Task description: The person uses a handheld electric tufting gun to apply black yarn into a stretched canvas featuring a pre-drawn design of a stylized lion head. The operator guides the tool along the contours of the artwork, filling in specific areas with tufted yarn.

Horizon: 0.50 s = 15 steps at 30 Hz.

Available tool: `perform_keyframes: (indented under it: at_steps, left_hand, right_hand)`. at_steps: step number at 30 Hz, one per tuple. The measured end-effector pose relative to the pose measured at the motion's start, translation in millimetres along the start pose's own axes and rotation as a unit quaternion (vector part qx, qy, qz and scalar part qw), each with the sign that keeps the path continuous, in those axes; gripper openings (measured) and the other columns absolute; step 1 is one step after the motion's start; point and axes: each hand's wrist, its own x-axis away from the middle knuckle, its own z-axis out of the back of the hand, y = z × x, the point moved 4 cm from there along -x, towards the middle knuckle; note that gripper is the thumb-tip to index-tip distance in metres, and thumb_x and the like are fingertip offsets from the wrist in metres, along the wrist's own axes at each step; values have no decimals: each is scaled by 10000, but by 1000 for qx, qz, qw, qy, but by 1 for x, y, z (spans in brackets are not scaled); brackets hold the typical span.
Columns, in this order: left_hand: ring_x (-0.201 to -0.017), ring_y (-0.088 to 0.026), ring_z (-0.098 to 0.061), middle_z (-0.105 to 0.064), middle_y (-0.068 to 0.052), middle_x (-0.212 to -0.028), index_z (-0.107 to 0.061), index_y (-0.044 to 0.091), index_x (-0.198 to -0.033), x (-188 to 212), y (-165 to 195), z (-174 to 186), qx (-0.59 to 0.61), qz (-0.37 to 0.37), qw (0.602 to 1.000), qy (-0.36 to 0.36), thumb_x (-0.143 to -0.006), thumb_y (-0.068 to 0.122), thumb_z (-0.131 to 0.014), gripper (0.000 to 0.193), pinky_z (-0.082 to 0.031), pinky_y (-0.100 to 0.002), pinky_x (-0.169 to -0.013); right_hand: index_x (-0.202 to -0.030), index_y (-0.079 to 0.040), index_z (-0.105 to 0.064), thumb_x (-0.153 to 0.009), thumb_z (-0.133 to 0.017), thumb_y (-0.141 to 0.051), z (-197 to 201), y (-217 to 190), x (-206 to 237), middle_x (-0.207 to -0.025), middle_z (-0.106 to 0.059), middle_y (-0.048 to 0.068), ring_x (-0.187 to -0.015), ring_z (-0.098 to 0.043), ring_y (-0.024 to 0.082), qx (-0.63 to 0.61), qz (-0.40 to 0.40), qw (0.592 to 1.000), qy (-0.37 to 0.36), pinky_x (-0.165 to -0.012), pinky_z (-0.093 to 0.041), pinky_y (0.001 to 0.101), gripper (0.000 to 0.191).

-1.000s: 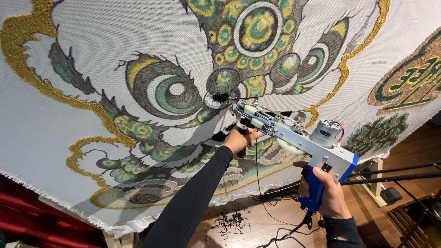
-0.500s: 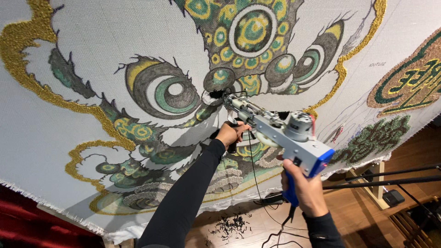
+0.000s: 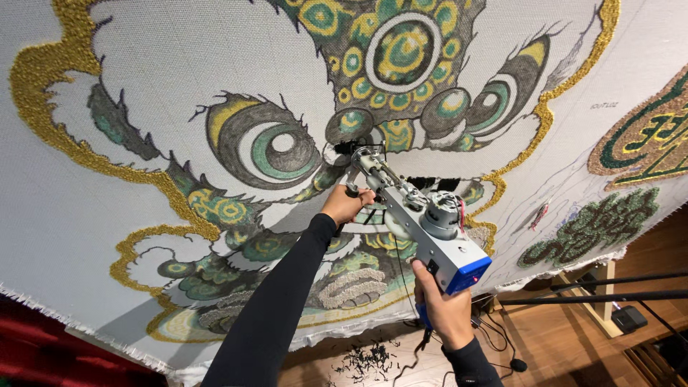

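Observation:
A grey tufting gun (image 3: 419, 218) with a blue handle is pressed nose-first against a large white cloth (image 3: 143, 86) stretched upright. My left hand (image 3: 346, 204) grips the gun's front handle, the black sleeve reaching up from below. The rear blue grip is in my right hand (image 3: 446, 310). The gun's tip meets the cloth at a patch of black yarn (image 3: 345, 148) between two tufted eyes, a green and grey one (image 3: 269, 147) on the left. The design is a lion-like face in green, yellow, gold and grey.
Yarn scraps (image 3: 369, 358) and dark cables (image 3: 494, 337) lie on the wooden floor below the cloth's edge. Black metal bars (image 3: 616, 290) cross at the right, above a wooden frame foot (image 3: 598, 315). A second tufted piece (image 3: 645, 136) shows at the far right.
The gun and both hands have moved left and upward along the cloth, the tip now at the black patch between the eyes. My view has shifted with them.

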Motion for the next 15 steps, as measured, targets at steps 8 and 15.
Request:
perform_keyframes:
  at_steps: [8, 15]
  left_hand:
    - [-457, -80, -510, -797, 5, -878, -771, 41, -1029, 0, 11, 4, 6, 14, 1000, 16, -902, 306, -744, 295, -419, -285, -398]
    - [-422, -114, -474, -646, -102, -729, -811, 1, -1023, 3, 14, 2, -16, 26, 999, 10, -968, 338, -754, 346, -393, -305, -405]
  right_hand:
    - [-826, -29, -639, -898, -728, -278, -9, -9, 1, -568, -587, 43, -453, -545, 134, -52, 8, 999, -2, -448, -437, 288, 274]
    - [-905, -34, -639, -880, -721, -274, -9, -22, 4, -584, -592, 52, -453, -550, 139, -71, 10, 997, -6, -442, -444, 292, 255]
